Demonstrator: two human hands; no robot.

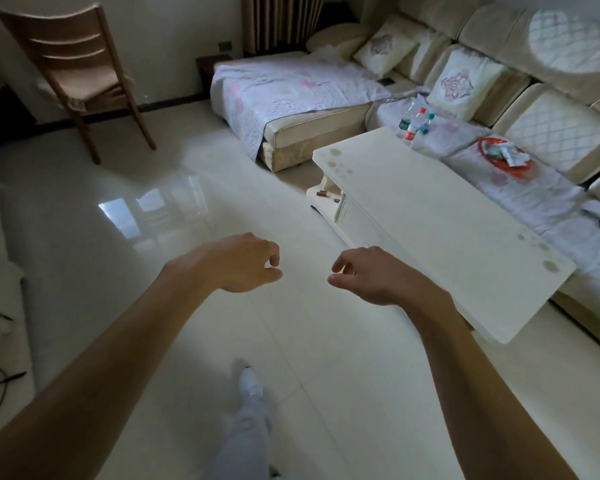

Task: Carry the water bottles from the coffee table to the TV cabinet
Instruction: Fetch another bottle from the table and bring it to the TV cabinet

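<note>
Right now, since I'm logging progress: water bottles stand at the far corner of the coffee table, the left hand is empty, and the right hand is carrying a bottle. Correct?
Not the right hand: the head view shows it empty, fingers loosely curled, over the floor beside the coffee table. The water bottles do stand at the far corner and the left hand is empty.

Water bottles (pixel 414 124) clustered at worktop's (pixel 430 220) far corner; sofa (pixel 551 133) just behind; chair (pixel 84 74) far left on floor (pixel 118 271).
</note>
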